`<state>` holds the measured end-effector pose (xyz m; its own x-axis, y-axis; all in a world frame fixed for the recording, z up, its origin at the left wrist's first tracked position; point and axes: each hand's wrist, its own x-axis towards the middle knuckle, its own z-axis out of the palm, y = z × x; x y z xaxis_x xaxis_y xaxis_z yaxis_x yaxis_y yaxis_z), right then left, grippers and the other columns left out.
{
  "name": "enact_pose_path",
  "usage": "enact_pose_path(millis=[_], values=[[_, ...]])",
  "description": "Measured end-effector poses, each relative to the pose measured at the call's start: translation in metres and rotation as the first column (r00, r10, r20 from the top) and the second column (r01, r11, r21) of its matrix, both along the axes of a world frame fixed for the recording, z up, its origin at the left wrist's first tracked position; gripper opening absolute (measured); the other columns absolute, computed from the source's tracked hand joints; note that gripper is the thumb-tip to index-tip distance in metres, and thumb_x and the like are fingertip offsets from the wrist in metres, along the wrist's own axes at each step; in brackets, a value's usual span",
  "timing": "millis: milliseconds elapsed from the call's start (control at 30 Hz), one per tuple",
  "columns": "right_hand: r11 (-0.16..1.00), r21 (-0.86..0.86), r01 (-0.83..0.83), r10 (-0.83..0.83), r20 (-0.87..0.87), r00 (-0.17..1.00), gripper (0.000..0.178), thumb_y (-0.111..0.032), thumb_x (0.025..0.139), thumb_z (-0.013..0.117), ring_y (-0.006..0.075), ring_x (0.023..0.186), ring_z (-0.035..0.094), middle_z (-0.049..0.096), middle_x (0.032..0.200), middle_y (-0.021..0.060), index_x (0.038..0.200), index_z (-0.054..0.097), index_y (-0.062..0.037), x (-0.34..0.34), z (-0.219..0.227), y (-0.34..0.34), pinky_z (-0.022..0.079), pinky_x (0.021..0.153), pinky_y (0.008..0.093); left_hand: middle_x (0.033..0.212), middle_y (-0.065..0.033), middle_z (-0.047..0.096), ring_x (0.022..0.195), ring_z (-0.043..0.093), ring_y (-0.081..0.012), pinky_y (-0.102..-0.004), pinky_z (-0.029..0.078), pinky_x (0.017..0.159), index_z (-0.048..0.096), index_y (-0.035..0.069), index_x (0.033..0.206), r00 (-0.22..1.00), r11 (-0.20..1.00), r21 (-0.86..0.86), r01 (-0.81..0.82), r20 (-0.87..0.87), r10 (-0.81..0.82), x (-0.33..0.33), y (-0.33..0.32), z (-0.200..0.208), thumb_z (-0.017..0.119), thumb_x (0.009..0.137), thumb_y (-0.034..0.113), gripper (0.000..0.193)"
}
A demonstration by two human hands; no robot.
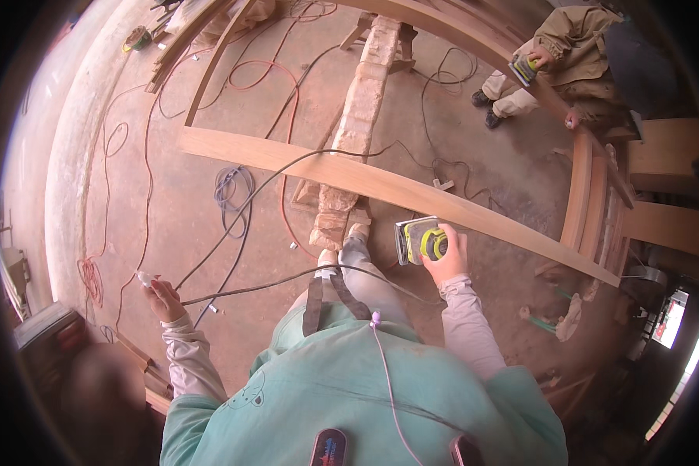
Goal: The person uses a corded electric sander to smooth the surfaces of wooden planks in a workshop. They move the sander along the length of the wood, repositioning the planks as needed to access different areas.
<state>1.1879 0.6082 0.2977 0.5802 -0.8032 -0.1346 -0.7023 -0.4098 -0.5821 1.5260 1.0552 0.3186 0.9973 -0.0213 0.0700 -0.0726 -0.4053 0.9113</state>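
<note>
My right hand (447,261) grips a lime-green and grey palm sander (418,241), its flat pad turned to the left, just on the near side of a long wooden board (396,188). The sander is off the board. Out to the left, my left hand (164,299) is closed on a black power cable (256,290). Two runs of that cable leave the hand, one crossing over the board and one passing in front of my legs. Something white shows at this hand's fingertips; I cannot make out what. The board rests across a rough, pale beam (357,116).
At upper right a co-worker's hand (542,57) holds another sander (523,70) on a curved wooden rail (474,48). Red hoses (293,116) and a blue cable coil (234,190) lie on the concrete floor. More boards (590,202) stand at the right.
</note>
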Motion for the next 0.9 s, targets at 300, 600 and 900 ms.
enact_pose_path(millis=[300, 600, 900], values=[[0.984, 0.025, -0.175, 0.176, -0.084, 0.981, 0.073, -0.005, 0.060, 0.080, 0.0350, 0.096, 0.057, 0.046, 0.109, 0.0118, 0.124, 0.048, -0.0229, 0.122, -0.020, -0.056, 0.051, 0.080, 0.0428, 0.052, 0.0037, 0.036, 0.043, 0.029, -0.0035, -0.0196, 0.020, 0.041, 0.045, 0.004, 0.099, 1.000, 0.997, 0.074, -0.004, 0.029, 0.002, 0.015, -0.078, 0.008, 0.039, 0.099, 0.047, 0.043], [0.978, -0.046, -0.203, 0.196, -0.123, 0.973, 0.071, -0.006, 0.060, 0.077, 0.0376, 0.088, 0.059, 0.045, 0.106, 0.0111, 0.121, 0.047, -0.0275, 0.144, -0.030, -0.054, 0.051, 0.068, 0.0481, 0.056, 0.0034, 0.035, 0.050, 0.030, -0.0053, -0.0210, 0.024, 0.048, 0.044, 0.006, 0.089, 0.994, 0.977, 0.200, -0.077, 0.089, 0.061, 0.091, -0.100, -0.034, 0.038, 0.099, 0.051, 0.046], [0.982, -0.058, -0.179, 0.164, -0.201, 0.966, 0.069, -0.005, 0.061, 0.079, 0.0360, 0.098, 0.053, 0.045, 0.110, 0.0175, 0.122, 0.047, -0.0126, 0.147, -0.038, -0.054, 0.049, 0.078, 0.0436, 0.057, 0.0033, 0.030, 0.051, 0.029, -0.0068, -0.0222, 0.027, 0.052, 0.046, 0.004, 0.088, 0.987, 0.965, 0.233, 0.119, 0.081, -0.141, 0.212, -0.169, -0.126, 0.032, 0.099, 0.055, 0.054]])
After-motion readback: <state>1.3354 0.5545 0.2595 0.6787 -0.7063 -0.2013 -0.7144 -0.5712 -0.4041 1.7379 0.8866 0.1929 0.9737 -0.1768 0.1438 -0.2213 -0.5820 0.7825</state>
